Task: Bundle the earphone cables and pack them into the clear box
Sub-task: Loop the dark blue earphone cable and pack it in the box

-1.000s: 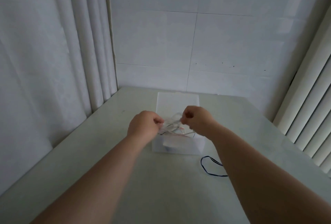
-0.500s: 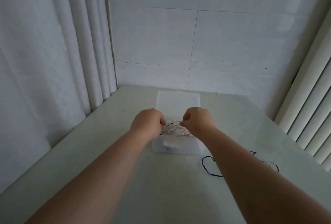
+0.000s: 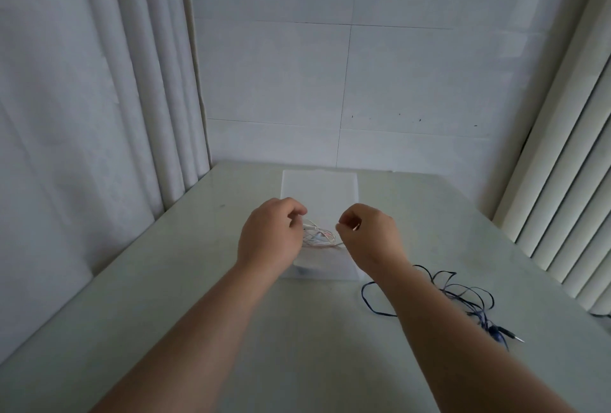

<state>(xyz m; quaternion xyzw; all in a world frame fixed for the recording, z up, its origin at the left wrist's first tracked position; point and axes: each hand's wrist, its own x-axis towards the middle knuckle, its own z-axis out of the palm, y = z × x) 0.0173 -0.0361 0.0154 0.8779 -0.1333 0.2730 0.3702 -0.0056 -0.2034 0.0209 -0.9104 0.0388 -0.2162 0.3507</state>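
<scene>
A clear box (image 3: 320, 268) stands on the table ahead of me, its lid (image 3: 319, 186) raised behind it. Over the open box I hold a tangle of white earphone cable (image 3: 319, 237). My left hand (image 3: 271, 239) grips the cable's left side with curled fingers. My right hand (image 3: 368, 235) pinches a thin end of it between thumb and finger. A dark blue earphone cable (image 3: 463, 297) lies loose on the table to the right of the box, partly hidden under my right forearm.
The pale table (image 3: 165, 297) sits in a corner: curtains (image 3: 99, 115) on the left, a tiled wall behind, vertical slats (image 3: 568, 197) on the right. The blue cable's plug (image 3: 510, 337) points right near the table's right side.
My hands have drawn slightly apart and lifted over the box, stretching the white cable between them. More of the blue cable now shows on the right as my head shifted.
</scene>
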